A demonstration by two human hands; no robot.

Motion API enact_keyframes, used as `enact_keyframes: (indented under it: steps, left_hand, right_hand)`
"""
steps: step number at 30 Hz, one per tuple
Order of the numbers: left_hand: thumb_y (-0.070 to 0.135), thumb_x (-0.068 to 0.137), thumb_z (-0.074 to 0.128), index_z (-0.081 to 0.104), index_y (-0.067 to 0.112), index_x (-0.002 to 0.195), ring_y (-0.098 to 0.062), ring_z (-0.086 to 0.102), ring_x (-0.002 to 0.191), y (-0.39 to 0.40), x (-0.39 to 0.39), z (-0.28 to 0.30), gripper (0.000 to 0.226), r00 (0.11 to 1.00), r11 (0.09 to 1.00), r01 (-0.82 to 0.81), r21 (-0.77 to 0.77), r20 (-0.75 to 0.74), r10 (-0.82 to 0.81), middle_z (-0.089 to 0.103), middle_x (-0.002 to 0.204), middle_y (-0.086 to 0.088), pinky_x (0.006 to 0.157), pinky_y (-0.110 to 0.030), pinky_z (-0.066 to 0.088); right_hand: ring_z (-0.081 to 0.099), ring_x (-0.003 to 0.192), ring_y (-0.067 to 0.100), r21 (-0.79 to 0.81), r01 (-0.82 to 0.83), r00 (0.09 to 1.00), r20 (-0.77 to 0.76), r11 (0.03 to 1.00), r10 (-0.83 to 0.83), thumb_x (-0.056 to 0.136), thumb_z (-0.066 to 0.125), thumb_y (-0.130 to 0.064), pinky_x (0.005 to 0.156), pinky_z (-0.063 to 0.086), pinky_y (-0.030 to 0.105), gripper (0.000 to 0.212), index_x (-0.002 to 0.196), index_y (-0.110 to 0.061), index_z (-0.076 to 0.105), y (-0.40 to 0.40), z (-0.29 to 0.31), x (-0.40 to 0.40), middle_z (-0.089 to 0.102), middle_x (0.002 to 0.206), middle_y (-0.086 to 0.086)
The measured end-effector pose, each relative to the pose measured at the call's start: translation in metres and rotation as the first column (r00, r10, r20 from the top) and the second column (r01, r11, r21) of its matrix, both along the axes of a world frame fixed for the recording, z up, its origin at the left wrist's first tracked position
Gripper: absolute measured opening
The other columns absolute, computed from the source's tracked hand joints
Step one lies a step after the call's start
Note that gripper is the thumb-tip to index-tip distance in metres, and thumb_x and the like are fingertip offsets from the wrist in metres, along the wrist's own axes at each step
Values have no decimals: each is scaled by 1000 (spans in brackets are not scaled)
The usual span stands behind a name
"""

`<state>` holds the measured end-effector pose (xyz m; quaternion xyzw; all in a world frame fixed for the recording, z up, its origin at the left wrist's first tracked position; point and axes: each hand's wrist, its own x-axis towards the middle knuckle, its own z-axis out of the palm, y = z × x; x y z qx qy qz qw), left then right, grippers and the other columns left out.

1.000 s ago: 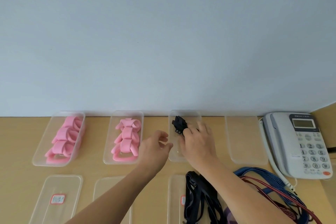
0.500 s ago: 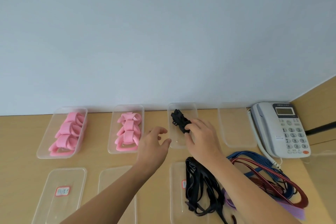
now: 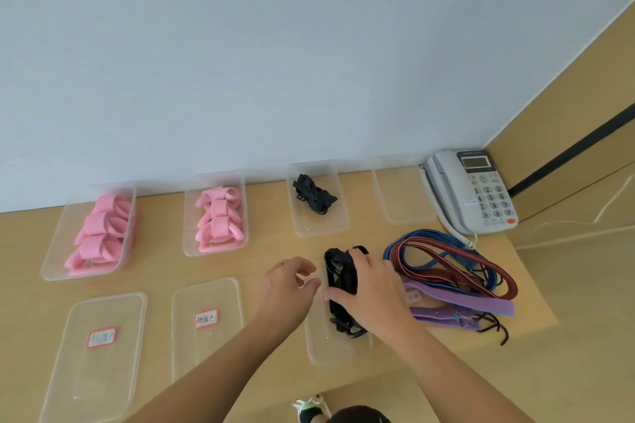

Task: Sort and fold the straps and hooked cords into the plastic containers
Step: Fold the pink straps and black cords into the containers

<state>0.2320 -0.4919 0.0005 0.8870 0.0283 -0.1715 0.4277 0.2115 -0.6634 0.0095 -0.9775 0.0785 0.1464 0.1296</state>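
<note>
While right hand (image 3: 369, 285) fingers curl on black straps (image 3: 340, 280) atop lid (image 3: 321, 350) | left hand (image 3: 287, 285) loose, empty | pink bins (image 3: 55, 251) filled, one black bundle (image 3: 314, 194) binned | colored cords (image 3: 457, 261) loose on desk (image 3: 154, 271)

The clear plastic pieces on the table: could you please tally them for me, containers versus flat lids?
Containers, back row: 4 (first, second, third, fourth)
Flat lids, front row: 3 (first, second, third, partly under the hands)
Total: 7
</note>
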Motion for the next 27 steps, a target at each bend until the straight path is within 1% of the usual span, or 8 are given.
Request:
enact_keyframes:
  steps: [2,5,9,13,16,19,21,27]
  left_hand:
    - [23,93,69,70,25,107,-5,62,90,1,-5,2,14,1000,1000,3,7,-11,-3,66,106,10,77,-20,45]
    - [21,94,68,70,24,107,-4,62,87,6,-8,5,13,1000,999,-18,31,-23,19,66,106,9,74,-18,44]
    - [22,96,66,69,25,110,-2,62,87,10,-8,13,15,1000,1000,-8,21,-21,9,67,108,9,73,-16,46]
    - [24,96,65,60,28,127,-7,62,103,4,-14,31,32,998,993,15,-120,-57,-22,63,122,11,89,-27,50]
    - [29,93,65,59,32,131,-9,62,114,-1,-21,54,39,982,930,-21,-368,-182,-50,63,129,9,98,-32,52]
    - [27,98,59,68,26,122,-17,70,106,-1,-29,82,26,971,825,-9,-565,-202,-129,74,115,-6,92,-34,57]
    - [27,104,52,71,18,118,-31,68,107,1,-35,100,25,966,762,51,-646,-161,-202,71,113,-18,87,-39,60]
    - [66,96,36,66,9,131,-37,65,117,9,-61,145,73,919,617,158,-771,-113,-377,67,131,-17,92,-51,53]
  right_hand:
    - [47,124,27,-6,13,999,-38,1000,-14,81,60,-72,98,43,39,90,150,-24,30,7,-1,1,54,135,2]
    - [54,116,27,19,37,999,-2,999,-37,89,65,-40,91,48,38,65,145,-21,37,10,0,2,60,124,4]
    - [61,106,27,234,144,989,-16,962,-145,90,59,-21,85,52,38,47,136,-21,51,7,12,-2,68,115,4]
    - [59,68,19,484,203,971,14,851,-239,84,59,-14,64,51,36,8,86,-17,66,0,42,-10,63,70,-3]
    - [52,61,22,673,266,939,-19,690,-344,77,61,-13,58,45,43,10,72,-5,57,-3,82,-17,54,62,5]
    - [68,77,36,830,257,904,-26,495,-426,83,62,-9,76,58,52,10,88,-5,69,-2,126,-29,71,82,18]
    - [72,80,37,897,245,875,-41,368,-483,88,60,-3,74,60,49,14,98,0,70,-1,152,-40,73,91,24]
    - [71,88,35,984,177,742,-140,-10,-655,92,57,-8,80,57,49,23,109,0,71,-3,199,-82,74,102,23]
